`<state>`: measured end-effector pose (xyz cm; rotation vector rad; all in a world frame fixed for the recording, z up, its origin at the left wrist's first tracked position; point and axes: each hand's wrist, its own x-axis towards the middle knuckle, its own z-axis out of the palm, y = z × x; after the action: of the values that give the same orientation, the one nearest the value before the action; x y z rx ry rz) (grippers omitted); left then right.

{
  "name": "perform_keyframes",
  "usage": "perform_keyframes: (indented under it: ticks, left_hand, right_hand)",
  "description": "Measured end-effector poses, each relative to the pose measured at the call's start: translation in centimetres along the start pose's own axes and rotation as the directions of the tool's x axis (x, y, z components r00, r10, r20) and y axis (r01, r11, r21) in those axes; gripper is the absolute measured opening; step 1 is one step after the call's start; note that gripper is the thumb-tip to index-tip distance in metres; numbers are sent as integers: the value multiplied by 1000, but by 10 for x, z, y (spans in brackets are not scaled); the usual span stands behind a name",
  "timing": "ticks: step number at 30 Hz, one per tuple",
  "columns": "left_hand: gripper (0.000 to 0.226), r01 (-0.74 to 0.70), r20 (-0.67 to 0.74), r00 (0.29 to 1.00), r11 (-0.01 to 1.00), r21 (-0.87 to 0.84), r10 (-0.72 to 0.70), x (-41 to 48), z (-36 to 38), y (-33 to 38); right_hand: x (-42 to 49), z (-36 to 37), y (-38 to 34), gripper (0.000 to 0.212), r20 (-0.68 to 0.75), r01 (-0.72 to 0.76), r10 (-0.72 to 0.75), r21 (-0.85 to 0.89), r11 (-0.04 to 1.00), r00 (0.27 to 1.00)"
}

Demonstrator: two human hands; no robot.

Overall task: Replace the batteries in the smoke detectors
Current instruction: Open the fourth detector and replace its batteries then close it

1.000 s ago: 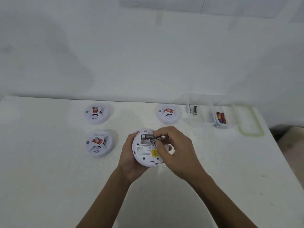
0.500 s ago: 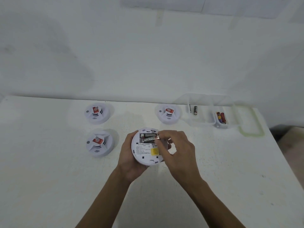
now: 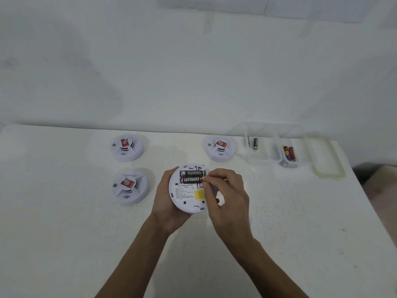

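Observation:
My left hand (image 3: 166,203) grips a white round smoke detector (image 3: 188,195) turned back side up, over the middle of the table. Its battery bay holds two black batteries side by side; the nearer one (image 3: 191,179) reads EVERYREADY-style lettering. My right hand (image 3: 225,194) has its fingers curled, and the fingertips press on the right end of that nearer battery. Three other white detectors lie face up: one at the back left (image 3: 126,147), one at the front left (image 3: 129,187), one at the back middle (image 3: 220,148).
A clear plastic box (image 3: 268,160) with compartments stands at the back right; one black battery (image 3: 255,143) lies in its left part and red batteries (image 3: 289,153) in a small right part. Its green-rimmed lid (image 3: 327,155) lies beside it. The table's right edge falls away near there.
My right hand brought the black battery down from above the detector and laid it into the bay beside the other one. The left hand kept holding the detector.

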<state>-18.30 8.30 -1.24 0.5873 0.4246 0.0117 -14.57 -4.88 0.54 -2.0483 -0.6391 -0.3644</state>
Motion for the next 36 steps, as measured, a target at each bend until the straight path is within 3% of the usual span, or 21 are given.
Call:
perform_keyframes:
  ticks: [7,16,21,25,28,29,31,33,36]
  left_hand:
    - [53,-15,36,999,998,63,13,4,-1,3]
    - [50,52,75,996,998,45,-55,2,-1,1]
    - [45,98,169,981,995,-38,-90,0,-1,0]
    - [57,182,298,942,981,-73,-152,3,-8,-2]
    - [54,212,324,931,971,-106,-168,5,-12,-2]
    - [53,218,317,933,969,-112,-173,6,-13,-3]
    - [53,222,313,933,968,-115,-176,7,-13,-3]
    - [56,221,326,929,969,-106,-176,6,-12,-3]
    - [58,223,335,925,969,-107,-176,5,-11,-2]
  right_hand:
    - [0,-3,4,30,15,140,-140,-68,988,990]
    - [0,-16,10,31,170,168,-151,-89,982,974]
    - [2,-29,25,17,76,67,-68,17,998,995]
    - [6,-34,40,11,87,-117,127,-111,987,988]
    - [-1,-34,54,9,111,-71,107,-288,955,988]
    - [-5,-35,59,16,191,-98,168,-329,939,967]
    - [-16,-35,68,35,364,-241,409,-426,872,837]
    - [-26,-33,76,50,392,-210,499,-584,784,773]
    - [-30,-25,77,61,389,-151,535,-687,711,750]
